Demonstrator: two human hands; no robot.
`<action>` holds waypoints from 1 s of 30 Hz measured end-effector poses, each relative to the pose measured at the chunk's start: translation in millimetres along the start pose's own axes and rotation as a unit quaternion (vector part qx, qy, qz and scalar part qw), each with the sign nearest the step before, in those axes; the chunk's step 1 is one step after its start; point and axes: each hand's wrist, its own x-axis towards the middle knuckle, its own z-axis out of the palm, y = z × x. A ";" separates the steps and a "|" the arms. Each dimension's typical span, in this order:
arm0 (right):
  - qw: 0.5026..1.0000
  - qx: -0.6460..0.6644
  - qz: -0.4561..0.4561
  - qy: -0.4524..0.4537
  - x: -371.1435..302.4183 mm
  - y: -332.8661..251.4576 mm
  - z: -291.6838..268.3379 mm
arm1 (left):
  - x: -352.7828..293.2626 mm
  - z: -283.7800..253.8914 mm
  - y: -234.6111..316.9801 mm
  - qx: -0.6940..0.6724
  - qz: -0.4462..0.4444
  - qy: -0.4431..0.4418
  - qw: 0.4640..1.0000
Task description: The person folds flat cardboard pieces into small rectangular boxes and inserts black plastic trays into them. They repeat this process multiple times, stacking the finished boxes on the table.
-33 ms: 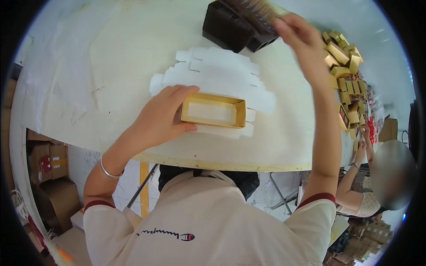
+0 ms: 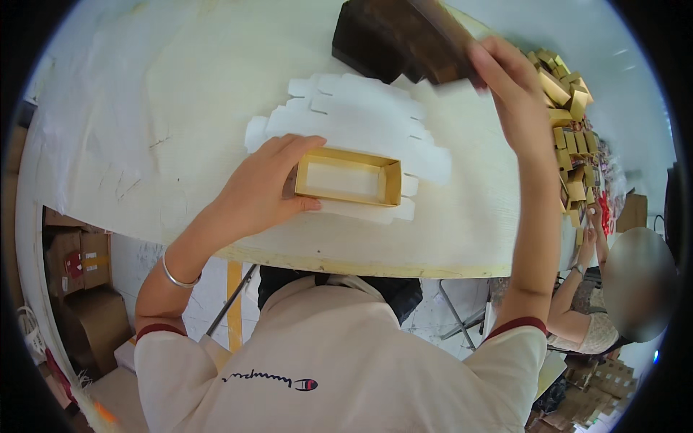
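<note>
My left hand [image 2: 263, 184] grips the left end of an open gold box [image 2: 349, 200], thumb along its near side and fingers along the far side. The box stands on overlapping flat white card blanks [image 2: 361, 97], and its pale inside shows nothing in it. At the table's far side, the fingers of my right hand [image 2: 516, 94] pinch the edge of a thin brown plastic tray [image 2: 444, 43], smeared by motion. Just left of that tray, and partly covered by it, is a stack of dark brown trays [image 2: 361, 43].
Many small gold boxes [image 2: 574, 141] are heaped on the right, where a co-worker's hands [image 2: 592, 229] are busy beside something red [image 2: 605, 209]. Clear plastic sheeting [image 2: 79, 108] lies on the left. Cardboard cartons [image 2: 79, 260] stand below the table's left end.
My right hand has shifted a little right and down, and the brown tray has tilted and come with it. My left hand and the gold box have hardly moved.
</note>
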 end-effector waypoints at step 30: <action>0.987 0.097 0.115 -0.065 -118.0 1.5 43.0 | 13.2 11.7 10.6 0.084 0.042 0.001 0.996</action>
